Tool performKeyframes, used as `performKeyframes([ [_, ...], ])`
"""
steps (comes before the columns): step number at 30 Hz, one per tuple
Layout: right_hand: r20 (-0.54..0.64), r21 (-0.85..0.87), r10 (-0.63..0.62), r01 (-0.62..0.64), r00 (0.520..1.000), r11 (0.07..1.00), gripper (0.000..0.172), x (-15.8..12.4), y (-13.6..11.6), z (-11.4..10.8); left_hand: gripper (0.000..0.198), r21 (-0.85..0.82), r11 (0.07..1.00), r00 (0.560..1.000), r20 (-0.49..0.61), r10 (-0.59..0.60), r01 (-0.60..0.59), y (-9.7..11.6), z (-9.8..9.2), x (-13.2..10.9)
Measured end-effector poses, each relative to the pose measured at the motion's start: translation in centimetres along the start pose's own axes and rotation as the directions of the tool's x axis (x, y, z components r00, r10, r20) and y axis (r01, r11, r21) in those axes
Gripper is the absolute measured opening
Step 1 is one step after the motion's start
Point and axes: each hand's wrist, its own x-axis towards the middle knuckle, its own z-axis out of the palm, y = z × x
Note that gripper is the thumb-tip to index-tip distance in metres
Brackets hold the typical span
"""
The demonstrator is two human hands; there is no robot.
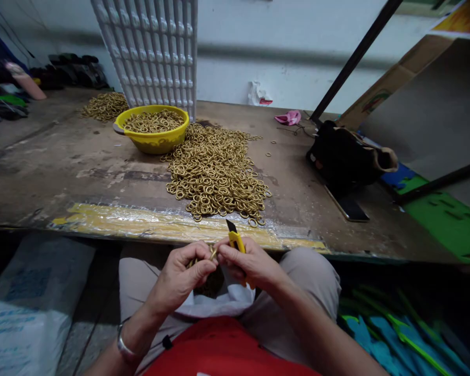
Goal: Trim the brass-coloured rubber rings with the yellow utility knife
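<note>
My left hand point(182, 277) is closed in a pinch on a small brass ring point(212, 253) just below the table's front edge. My right hand point(247, 263) is wrapped round a yellow utility knife point(235, 239) whose dark blade points up; its thumb touches the ring too. Both hands hover over my lap, where an open white bag point(223, 300) holds more rings. A large heap of brass rings point(215, 172) lies on the worn wooden table point(82, 172) just ahead.
A yellow basin point(153, 138) full of rings stands behind the heap, with a white plastic grid point(152, 47) leaning beyond it. A second ring pile point(104, 104) lies far left. A black bag point(344, 156) and a phone point(348, 208) sit right. Sacks lie on the floor left.
</note>
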Motion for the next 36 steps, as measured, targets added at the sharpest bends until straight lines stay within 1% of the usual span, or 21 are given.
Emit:
performKeyframes([
  [1, 0.004, 0.11, 0.012, -0.012, 1.0, 0.994, 0.035, -0.1, 0.3, 0.6, 0.02, 0.009, 1.0, 1.0, 0.008, 0.011, -0.011, -0.2, 0.0, 0.0],
  [3, -0.034, 0.239, 0.003, 0.005, 0.999, 0.971, 0.034, -0.2, 0.9, 1.3, 0.018, 0.055, 0.998, 0.999, 0.024, 0.037, -0.038, -0.1, 0.2, -0.1],
  [6, -0.123, 0.288, -0.017, 0.052, 0.992, 0.956, 0.033, -0.3, 0.9, 1.3, 0.012, 0.154, 0.986, 0.998, 0.023, 0.06, -0.063, 0.2, 0.4, -0.4],
  [8, -0.189, 0.233, -0.04, 0.085, 0.981, 0.969, 0.032, -0.5, 0.4, 1.1, 0.011, 0.186, 0.982, 1.0, -0.002, 0.023, -0.022, 0.4, 0.5, -0.7],
  [11, -0.26, 0.062, -0.094, 0.114, 0.961, 0.991, 0.028, -0.8, -0.3, 0.8, 0.013, 0.149, 0.98, 0.99, -0.071, -0.12, 0.13, 0.1, 0.5, -1.2],
  [13, -0.27, -0.047, -0.14, 0.132, 0.953, 0.99, 0.025, -1.1, -0.5, 0.7, 0.016, 0.106, 0.974, 0.977, -0.095, -0.19, 0.2, -0.3, 0.2, -1.6],
  [16, -0.256, -0.144, -0.203, 0.17, 0.945, 0.975, 0.023, -1.4, -0.5, 0.8, 0.024, -0.01, 0.975, 0.973, -0.069, -0.222, 0.222, -0.7, -0.6, -2.1],
  [19, -0.218, -0.15, -0.228, 0.199, 0.949, 0.969, 0.022, -1.6, -0.3, 1.0, 0.033, -0.175, 0.967, 0.978, -0.062, -0.2, 0.186, -0.7, -1.3, -2.2],
  [21, -0.199, -0.124, -0.223, 0.201, 0.954, 0.972, 0.023, -1.6, -0.1, 1.2, 0.033, -0.227, 0.959, 0.977, -0.086, -0.196, 0.173, -0.6, -1.4, -2.0],
  [23, -0.208, -0.095, -0.203, 0.187, 0.957, 0.978, 0.023, -1.5, 0.1, 1.4, 0.032, -0.238, 0.947, 0.968, -0.077, -0.239, 0.215, -0.3, -1.0, -1.7],
  [26, -0.229, -0.036, -0.161, 0.157, 0.96, 0.987, 0.024, -1.2, 0.4, 1.7, 0.031, -0.256, 0.919, 0.951, 0.0, -0.309, 0.299, 0.0, 0.0, -1.3],
  [29, -0.232, 0.014, -0.124, 0.13, 0.965, 0.991, 0.024, -1.0, 0.8, 2.0, 0.03, -0.292, 0.896, 0.941, 0.047, -0.336, 0.335, 0.1, 0.9, -0.9],
  [32, -0.229, 0.054, -0.082, 0.097, 0.97, 0.994, 0.025, -0.9, 1.2, 2.0, 0.031, -0.315, 0.878, 0.932, 0.079, -0.354, 0.361, 0.1, 1.1, -0.7],
  [34, -0.229, 0.039, -0.078, 0.089, 0.97, 0.995, 0.024, -0.9, 1.3, 1.9, 0.034, -0.315, 0.869, 0.924, 0.101, -0.368, 0.381, 0.1, 1.0, -0.7],
  [36, -0.231, -0.066, -0.151, 0.14, 0.961, 0.988, 0.021, -1.0, 1.3, 1.6, 0.035, -0.3, 0.871, 0.921, 0.091, -0.379, 0.389, 0.0, 0.8, -0.7],
])
